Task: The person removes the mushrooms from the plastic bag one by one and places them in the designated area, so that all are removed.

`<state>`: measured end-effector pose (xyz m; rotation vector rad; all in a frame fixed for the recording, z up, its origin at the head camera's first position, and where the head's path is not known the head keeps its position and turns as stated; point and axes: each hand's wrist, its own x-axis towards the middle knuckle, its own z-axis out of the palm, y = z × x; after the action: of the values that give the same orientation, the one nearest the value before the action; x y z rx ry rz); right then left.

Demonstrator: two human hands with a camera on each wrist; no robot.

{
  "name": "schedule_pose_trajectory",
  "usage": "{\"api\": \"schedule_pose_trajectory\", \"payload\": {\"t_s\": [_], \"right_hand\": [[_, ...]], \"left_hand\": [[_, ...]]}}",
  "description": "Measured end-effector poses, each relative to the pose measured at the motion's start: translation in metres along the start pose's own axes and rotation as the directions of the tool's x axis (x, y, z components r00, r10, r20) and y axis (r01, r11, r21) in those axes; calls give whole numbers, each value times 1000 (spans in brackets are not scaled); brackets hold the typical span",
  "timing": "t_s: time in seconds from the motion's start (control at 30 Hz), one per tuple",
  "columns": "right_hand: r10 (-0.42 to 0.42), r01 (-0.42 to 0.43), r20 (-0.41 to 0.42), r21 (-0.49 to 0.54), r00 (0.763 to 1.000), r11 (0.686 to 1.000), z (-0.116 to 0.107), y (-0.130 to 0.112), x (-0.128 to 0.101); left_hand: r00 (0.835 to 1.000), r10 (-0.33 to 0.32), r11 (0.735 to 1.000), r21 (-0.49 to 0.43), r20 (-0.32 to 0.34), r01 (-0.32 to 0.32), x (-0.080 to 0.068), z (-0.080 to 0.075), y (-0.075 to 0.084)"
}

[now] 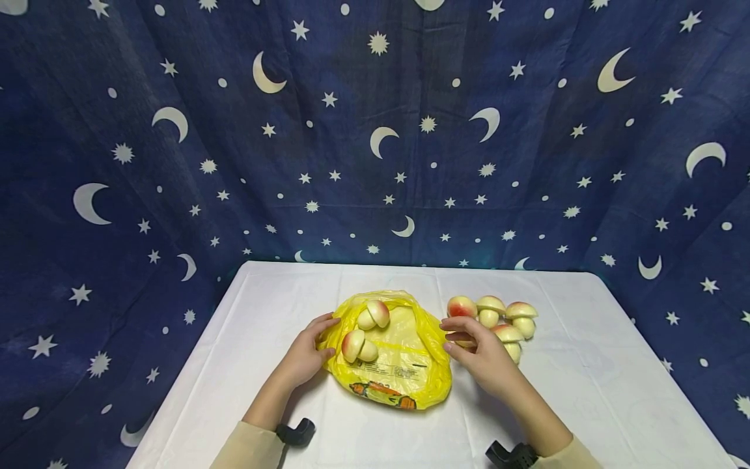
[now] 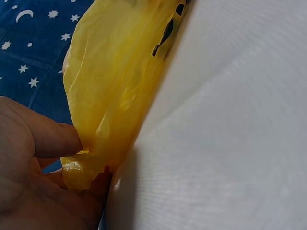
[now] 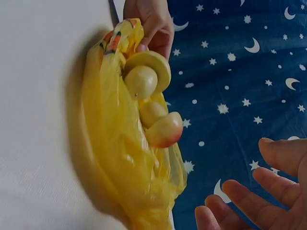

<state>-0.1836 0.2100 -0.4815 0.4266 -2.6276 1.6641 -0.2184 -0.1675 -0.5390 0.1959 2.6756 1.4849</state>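
A yellow plastic bag point(image 1: 404, 365) lies flat in the middle of the white table point(image 1: 263, 306). Two toy mushrooms rest on top of it, one point(image 1: 375, 314) further back and one point(image 1: 359, 346) nearer. My left hand point(image 1: 313, 348) pinches the bag's left edge between thumb and fingers; the left wrist view shows the thumb point(image 2: 53, 139) pressing on the crumpled rim of the bag point(image 2: 110, 91). My right hand point(image 1: 465, 342) hovers open with spread fingers point(image 3: 254, 191) just off the bag's right edge, holding nothing. A cluster of several more mushrooms point(image 1: 498, 319) sits right behind it.
A dark blue cloth with moons and stars point(image 1: 375, 130) hangs behind and around the table. The bag carries a printed label and orange artwork point(image 1: 383, 391) near its front end. White tabletop extends to both sides and in front of the bag.
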Motion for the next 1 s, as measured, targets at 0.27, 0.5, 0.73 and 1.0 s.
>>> {"api": "schedule_pose_trajectory", "payload": {"t_s": [0.27, 0.5, 0.73, 1.0], "right_hand": [[14, -14, 14, 7, 1000, 1000, 13, -7, 7], [39, -39, 39, 5, 998, 999, 26, -11, 15], [32, -36, 73, 52, 997, 998, 41, -15, 22], [42, -53, 115, 93, 993, 994, 56, -16, 27]], "left_hand": [[1000, -3, 1000, 0, 11, 3, 0, -1, 0], [1000, 0, 1000, 1, 19, 0, 1, -2, 0], [1000, -4, 1000, 9, 25, 4, 1, -4, 2], [1000, -9, 1000, 15, 24, 9, 1, -3, 4]]}}
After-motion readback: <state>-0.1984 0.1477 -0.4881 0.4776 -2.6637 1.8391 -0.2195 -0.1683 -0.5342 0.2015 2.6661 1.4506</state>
